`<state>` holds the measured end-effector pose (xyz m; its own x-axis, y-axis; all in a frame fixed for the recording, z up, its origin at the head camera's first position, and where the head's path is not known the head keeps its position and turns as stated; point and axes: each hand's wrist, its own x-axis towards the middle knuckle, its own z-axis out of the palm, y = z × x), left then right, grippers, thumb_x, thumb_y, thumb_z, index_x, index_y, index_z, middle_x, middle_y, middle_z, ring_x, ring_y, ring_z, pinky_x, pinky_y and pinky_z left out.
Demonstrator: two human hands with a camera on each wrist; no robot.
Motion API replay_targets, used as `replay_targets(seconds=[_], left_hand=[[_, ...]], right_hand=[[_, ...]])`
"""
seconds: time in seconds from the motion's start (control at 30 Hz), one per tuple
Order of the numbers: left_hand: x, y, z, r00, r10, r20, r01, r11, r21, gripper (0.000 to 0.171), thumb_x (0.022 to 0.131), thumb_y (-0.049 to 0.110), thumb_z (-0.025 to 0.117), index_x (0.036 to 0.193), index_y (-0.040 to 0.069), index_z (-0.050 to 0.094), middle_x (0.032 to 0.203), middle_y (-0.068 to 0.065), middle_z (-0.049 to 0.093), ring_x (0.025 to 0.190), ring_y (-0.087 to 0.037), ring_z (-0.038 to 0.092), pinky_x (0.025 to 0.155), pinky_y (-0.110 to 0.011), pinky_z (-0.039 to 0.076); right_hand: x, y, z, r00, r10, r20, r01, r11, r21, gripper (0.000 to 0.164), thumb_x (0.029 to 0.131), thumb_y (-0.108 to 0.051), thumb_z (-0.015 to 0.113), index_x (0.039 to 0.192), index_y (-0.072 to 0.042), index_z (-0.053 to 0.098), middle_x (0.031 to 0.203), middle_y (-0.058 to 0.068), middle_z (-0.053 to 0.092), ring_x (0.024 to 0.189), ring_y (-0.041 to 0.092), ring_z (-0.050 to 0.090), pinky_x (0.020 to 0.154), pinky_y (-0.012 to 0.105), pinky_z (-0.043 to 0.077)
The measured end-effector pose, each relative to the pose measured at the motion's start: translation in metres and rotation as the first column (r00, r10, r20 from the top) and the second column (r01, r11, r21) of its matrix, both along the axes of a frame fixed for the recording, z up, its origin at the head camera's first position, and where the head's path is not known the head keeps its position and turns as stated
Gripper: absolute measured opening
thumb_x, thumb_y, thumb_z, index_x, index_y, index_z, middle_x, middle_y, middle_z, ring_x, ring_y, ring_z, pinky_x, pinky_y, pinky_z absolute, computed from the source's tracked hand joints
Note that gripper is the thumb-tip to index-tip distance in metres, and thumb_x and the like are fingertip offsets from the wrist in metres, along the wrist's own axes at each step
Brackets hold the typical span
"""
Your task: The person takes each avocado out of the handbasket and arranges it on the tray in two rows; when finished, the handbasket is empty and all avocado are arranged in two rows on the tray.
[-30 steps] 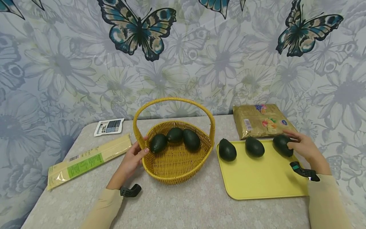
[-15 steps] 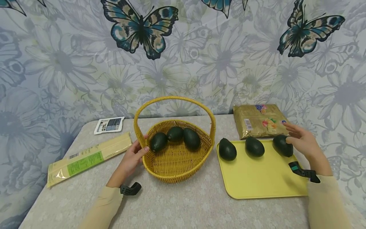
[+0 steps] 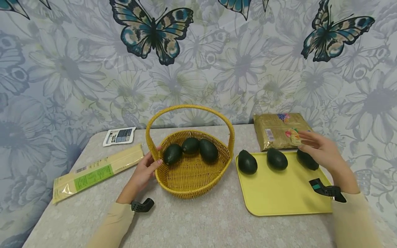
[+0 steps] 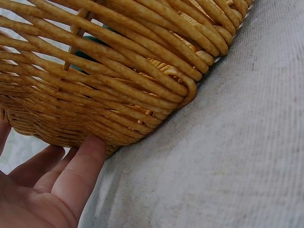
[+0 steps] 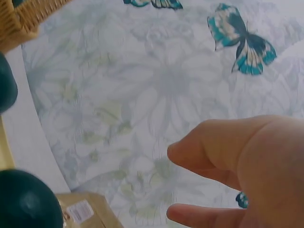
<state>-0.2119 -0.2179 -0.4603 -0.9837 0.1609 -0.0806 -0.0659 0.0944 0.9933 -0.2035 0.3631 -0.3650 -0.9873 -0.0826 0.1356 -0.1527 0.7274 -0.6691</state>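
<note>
Fingers (image 5: 204, 216) of the right hand (image 3: 328, 156) stand apart over a dark-green oval avocado (image 3: 307, 161), partly hiding it; contact we cannot tell. It lies beside two matching avocados (image 3: 277, 159) on a yellow rectangular tray (image 3: 285, 193). Left hand (image 3: 144, 171), we note, grips the side of a golden woven basket (image 3: 192, 184) holding three more.
</note>
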Motion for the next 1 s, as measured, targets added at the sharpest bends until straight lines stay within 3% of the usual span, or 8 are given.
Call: replay_targets(seconds=[0.13,0.27,0.5,0.53,0.63,0.77,0.87,1.0], left_hand=[[0.0,0.0,0.0,1.0,-0.001,-0.002,0.001,1.0,0.01,0.062,0.106,0.017,0.054,0.162,0.016,0.027,0.161,-0.022,0.034,0.112,0.0,0.054,0.085,-0.02,0.055],[0.0,0.0,0.0,1.0,-0.001,-0.008,0.001,1.0,0.019,0.062,0.106,0.017,0.054,0.162,0.015,0.027,0.16,-0.022,0.035,0.111,0.0,0.054,0.084,-0.02,0.055],[0.0,0.0,-0.001,1.0,0.002,-0.005,-0.002,1.0,0.012,0.062,0.106,0.018,0.054,0.162,0.016,0.027,0.161,-0.021,0.034,0.113,0.0,0.053,0.086,-0.02,0.054],[0.001,0.0,-0.001,1.0,0.002,-0.004,-0.002,1.0,0.01,0.062,0.106,0.018,0.054,0.162,0.016,0.027,0.161,-0.02,0.034,0.113,0.0,0.053,0.086,-0.02,0.054],[0.001,0.0,-0.001,1.0,0.001,-0.007,-0.001,1.0,0.011,0.062,0.106,0.018,0.054,0.162,0.015,0.027,0.161,-0.02,0.035,0.113,0.0,0.053,0.086,-0.02,0.054],[0.002,-0.001,-0.001,1.0,-0.001,-0.012,0.001,1.0,0.015,0.062,0.106,0.017,0.053,0.162,0.014,0.026,0.16,-0.021,0.034,0.112,0.001,0.053,0.085,-0.019,0.054],[0.002,-0.001,-0.001,1.0,0.004,-0.013,-0.004,1.0,0.02,0.061,0.106,0.016,0.053,0.162,0.014,0.027,0.16,-0.022,0.035,0.111,0.001,0.054,0.085,-0.019,0.054],[0.001,0.0,-0.002,1.0,0.003,-0.012,-0.003,1.0,0.023,0.062,0.106,0.017,0.054,0.162,0.014,0.026,0.16,-0.022,0.034,0.111,0.002,0.054,0.085,-0.02,0.055]], right_hand=[[0.005,-0.015,0.004,0.988,0.125,-0.094,-0.131,0.99,-0.058,0.051,0.103,-0.013,0.059,0.151,0.001,0.045,0.133,-0.033,0.048,0.104,-0.024,0.052,0.08,0.003,0.046],[0.008,-0.032,0.007,0.955,0.248,-0.162,-0.265,0.96,-0.094,0.048,0.1,-0.001,0.059,0.146,0.009,0.048,0.138,-0.033,0.042,0.105,-0.021,0.055,0.083,0.006,0.049],[0.017,-0.063,0.012,0.92,0.351,-0.173,-0.364,0.93,-0.049,0.045,0.098,0.0,0.062,0.142,0.005,0.054,0.13,-0.039,0.05,0.109,-0.019,0.055,0.084,0.009,0.05],[0.018,-0.068,0.013,0.915,0.366,-0.168,-0.376,0.926,-0.034,0.045,0.098,-0.001,0.062,0.142,0.003,0.055,0.13,-0.039,0.05,0.109,-0.019,0.055,0.084,0.01,0.051],[0.022,-0.087,0.016,0.902,0.408,-0.139,-0.412,0.911,0.006,0.044,0.099,-0.005,0.064,0.142,-0.002,0.058,0.135,-0.015,0.062,0.111,-0.008,0.06,0.086,0.018,0.055],[0.025,-0.117,0.018,0.873,0.479,-0.092,-0.476,0.878,0.047,0.042,0.099,-0.009,0.064,0.141,-0.006,0.06,0.138,0.017,0.063,0.114,0.023,0.068,0.088,0.031,0.058],[0.023,-0.136,0.019,0.846,0.53,-0.064,-0.527,0.848,0.06,0.041,0.101,-0.011,0.063,0.141,-0.007,0.059,0.14,0.014,0.063,0.115,0.036,0.066,0.091,0.038,0.058],[0.02,-0.158,0.022,0.821,0.569,-0.055,-0.565,0.822,0.071,0.041,0.101,-0.01,0.061,0.142,-0.006,0.059,0.14,0.012,0.063,0.115,0.031,0.066,0.092,0.038,0.057]])
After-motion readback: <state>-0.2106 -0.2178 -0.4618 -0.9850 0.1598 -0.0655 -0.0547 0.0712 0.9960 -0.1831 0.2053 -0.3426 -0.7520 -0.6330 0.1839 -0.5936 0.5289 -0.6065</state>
